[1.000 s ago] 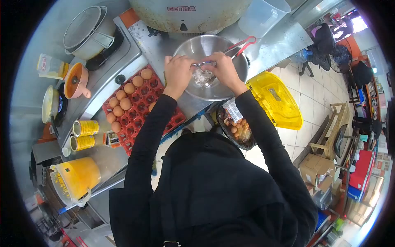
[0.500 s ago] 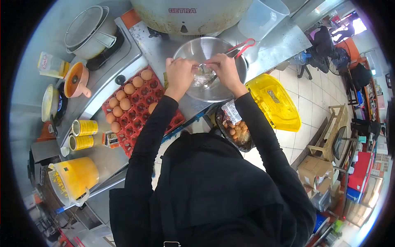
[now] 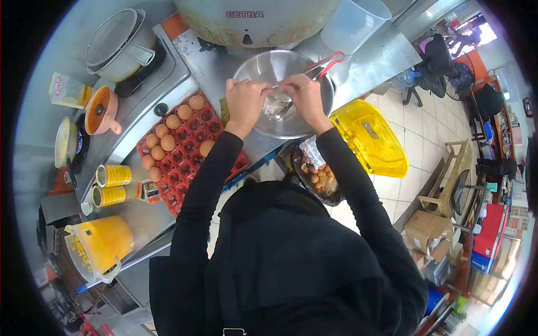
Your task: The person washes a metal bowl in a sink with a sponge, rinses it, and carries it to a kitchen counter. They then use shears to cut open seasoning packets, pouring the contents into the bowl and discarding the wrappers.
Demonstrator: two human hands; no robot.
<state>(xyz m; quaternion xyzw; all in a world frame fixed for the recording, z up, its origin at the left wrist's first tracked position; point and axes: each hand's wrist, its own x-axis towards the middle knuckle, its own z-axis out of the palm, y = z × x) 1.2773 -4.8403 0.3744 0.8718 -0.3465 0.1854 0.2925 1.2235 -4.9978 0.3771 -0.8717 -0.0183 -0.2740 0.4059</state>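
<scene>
My left hand [image 3: 247, 101] and my right hand [image 3: 305, 95] are over a steel mixing bowl [image 3: 255, 68], fingertips close together. Both pinch what looks like a small clear plastic packet [image 3: 278, 87], mostly covered by the fingers. White powder [image 3: 276, 104] lies in the bowl below. Tongs with red handles [image 3: 333, 59] rest in the bowl, handles over the rim by my right hand. Left of my left forearm is a red egg tray [image 3: 185, 154] with brown eggs [image 3: 167, 143] in part of its hollows.
A large GETRA-marked appliance [image 3: 258, 25] and a clear plastic jug [image 3: 356, 25] stand behind the bowl. Stove pots [image 3: 120, 50], cans [image 3: 115, 175] and a yellow bucket [image 3: 109, 241] are left. Below right are a yellow basin [image 3: 386, 145] and an eggshell-filled bin [image 3: 319, 182].
My fingertips have drawn closer together, and less of the clear plastic shows between them. More white powder is visible in the bowl. The view has shifted slightly.
</scene>
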